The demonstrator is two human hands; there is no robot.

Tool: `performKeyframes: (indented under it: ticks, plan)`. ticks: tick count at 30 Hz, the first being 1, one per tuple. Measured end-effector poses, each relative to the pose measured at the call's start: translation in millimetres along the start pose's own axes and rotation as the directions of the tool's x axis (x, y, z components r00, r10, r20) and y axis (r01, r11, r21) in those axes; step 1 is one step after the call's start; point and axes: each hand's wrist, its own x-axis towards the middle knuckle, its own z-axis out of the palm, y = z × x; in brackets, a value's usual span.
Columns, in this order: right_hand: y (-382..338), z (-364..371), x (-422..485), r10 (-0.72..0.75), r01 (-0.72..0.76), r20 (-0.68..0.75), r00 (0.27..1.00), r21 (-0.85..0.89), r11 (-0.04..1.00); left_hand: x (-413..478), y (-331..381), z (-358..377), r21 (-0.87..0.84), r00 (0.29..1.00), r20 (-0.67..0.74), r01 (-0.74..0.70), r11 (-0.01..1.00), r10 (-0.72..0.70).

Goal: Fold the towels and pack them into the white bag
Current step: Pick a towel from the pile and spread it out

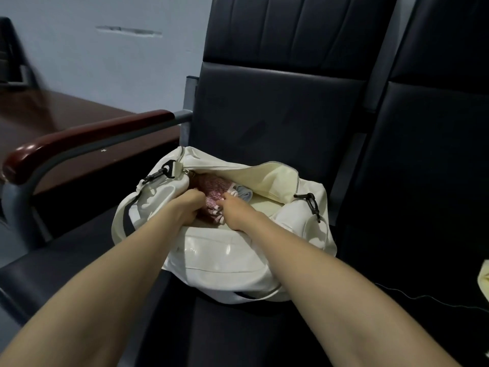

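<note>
Dark padded seating against pale wall, wooden armrest [87,139] at left, brown table [66,115] beyond. On the near seat [79,260]: white bag [227,258], unzipped, mouth gaping, long axis left to right across the cushion. Both hands inside the mouth. Gripping pink towel [214,188] at its left side with left hand [189,207], fingers curled down over the cloth. Pinching the same towel's striped edge with right hand [236,210], fingertips closed on it, nothing else held. Pink towel folded, in the left half of the bag, partly below the rim; blue towel [243,193] just beside it on the right, deeper in. Reads as tucking-in step, towel not yet fully seated. Straight ahead and down from both hands, so next push probably downward toward the bag's left end; left hand nearer that end. Pale yellow cloth [483,282] at far right edge, well apart on the next seat; cannot tell whether another towel. Thin cable [423,296] near it.
</note>
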Motion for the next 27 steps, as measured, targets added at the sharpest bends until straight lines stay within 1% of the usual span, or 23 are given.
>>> performKeyframes:
  ticks: [1,2,3,4,5,7,8,10,11,13,14,16,18,20,22,24,27]
  plan:
    - [0.5,-4.2,-1.9,0.011,-0.011,0.040,0.999,0.014,1.000,3.6,-3.2,0.9,0.030,0.999,-0.022,-0.039,0.999,0.039]
    - [-0.3,-10.1,-5.2,0.005,-0.006,0.071,0.997,0.017,1.000,4.7,-4.1,0.9,0.018,0.998,-0.039,-0.044,0.999,0.045]
    - [-2.4,-15.9,-10.8,0.010,-0.015,0.085,0.996,0.057,0.998,5.4,-5.2,3.5,0.008,0.997,-0.054,-0.045,0.999,0.046]
    - [-4.3,-22.7,-17.5,0.027,-0.035,0.066,0.997,0.128,0.991,3.2,-4.8,4.7,0.004,0.995,-0.086,-0.050,0.999,0.050]
    - [-4.7,-29.6,-22.7,0.061,-0.066,0.030,0.998,0.221,0.973,3.9,-4.0,7.0,0.024,0.995,-0.091,-0.037,0.999,0.039]
    - [-4.2,-47.4,-40.5,0.163,-0.105,-0.084,0.983,0.472,0.875,-13.6,2.9,13.0,0.071,0.997,-0.058,-0.046,0.996,0.050]
    - [-1.4,-57.2,-51.8,0.212,-0.103,-0.129,0.969,0.569,0.816,-29.6,8.8,16.3,0.112,0.996,-0.037,-0.077,0.991,0.082]
    - [13.6,-76.1,-78.6,0.277,-0.071,-0.209,0.938,0.667,0.742,-54.4,19.4,24.6,0.185,0.975,-0.052,-0.203,0.962,0.216]
    - [25.1,-84.3,-95.3,0.303,-0.047,-0.255,0.918,0.690,0.722,-68.4,22.9,30.7,0.192,0.959,-0.042,-0.269,0.944,0.281]
    - [53.0,-98.6,-136.5,0.351,-0.020,-0.339,0.873,0.694,0.720,-105.4,29.6,46.6,0.169,0.926,-0.001,-0.373,0.912,0.378]
    - [68.3,-103.2,-160.2,0.378,-0.029,-0.366,0.850,0.685,0.728,-124.8,32.5,55.9,0.157,0.915,0.032,-0.403,0.902,0.403]
    - [97.8,-109.1,-214.2,0.431,-0.089,-0.381,0.818,0.656,0.749,-154.0,34.8,80.8,0.123,0.899,0.109,-0.435,0.892,0.424]
    - [123.3,-111.2,-274.0,0.472,-0.179,-0.358,0.806,0.612,0.770,-184.3,38.7,109.6,0.097,0.875,0.195,-0.467,0.879,0.443]
    - [144.9,-110.4,-335.7,0.515,-0.236,-0.356,0.780,0.595,0.768,-209.0,43.1,142.6,0.081,0.847,0.287,-0.486,0.870,0.447]
    - [165.1,-107.9,-393.6,0.578,-0.248,-0.395,0.714,0.629,0.737,-230.3,48.2,177.2,0.091,0.815,0.380,-0.503,0.859,0.437]
    - [184.6,-104.1,-446.9,0.657,-0.256,-0.429,0.620,0.680,0.687,-251.0,52.9,213.1,0.116,0.774,0.468,-0.532,0.839,0.426]
    - [211.8,-97.7,-516.5,0.729,-0.316,-0.458,0.508,0.689,0.653,-283.5,59.8,265.2,0.141,0.701,0.604,-0.563,0.815,0.380]
